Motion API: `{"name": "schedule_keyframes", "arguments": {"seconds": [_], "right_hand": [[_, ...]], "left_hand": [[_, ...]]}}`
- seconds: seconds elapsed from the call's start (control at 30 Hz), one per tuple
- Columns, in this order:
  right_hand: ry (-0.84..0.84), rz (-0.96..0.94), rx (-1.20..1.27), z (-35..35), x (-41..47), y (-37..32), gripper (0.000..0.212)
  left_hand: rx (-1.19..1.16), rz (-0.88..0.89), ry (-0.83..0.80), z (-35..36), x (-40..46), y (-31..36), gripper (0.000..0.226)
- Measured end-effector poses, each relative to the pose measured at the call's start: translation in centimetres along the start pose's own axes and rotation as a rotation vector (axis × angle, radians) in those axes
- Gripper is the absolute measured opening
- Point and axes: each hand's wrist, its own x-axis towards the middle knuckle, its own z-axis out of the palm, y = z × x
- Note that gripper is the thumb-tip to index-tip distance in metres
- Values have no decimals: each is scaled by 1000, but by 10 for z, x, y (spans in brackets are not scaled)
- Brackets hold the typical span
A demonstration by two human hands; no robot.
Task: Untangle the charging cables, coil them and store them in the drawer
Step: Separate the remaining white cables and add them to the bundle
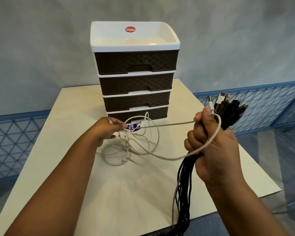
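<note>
The right hand is gripping a bundle of black cables in a fist, plug ends sticking up above it and the cords hanging down past the surface edge. The left hand is pinching loops of white cable lying tangled on the surface, just before the closed drawers. One white strand is stretching between both hands.

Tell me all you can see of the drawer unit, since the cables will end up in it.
The drawer unit stands upright at the far side of the table. It looks plastic: a white frame with a tray-like top bearing a red Uniplus sticker, and four dark brown woven-pattern drawers, all shut, each with a cut-out handle. White cables lie by its base.
</note>
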Motion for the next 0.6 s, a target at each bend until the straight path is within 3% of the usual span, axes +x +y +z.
{"name": "schedule_keyframes", "arguments": {"seconds": [0.27, 0.47, 0.6], "right_hand": [[22, -62, -27, -9, 0, -7, 33], [29, -93, -18, -13, 1, -16, 37], [20, -67, -36, -13, 2, -14, 35]], "left_hand": [[240, -45, 480, -15, 38, -35, 17], [338, -48, 558, -26, 33, -71, 19], [533, 14, 603, -10, 12, -58, 39]]}}
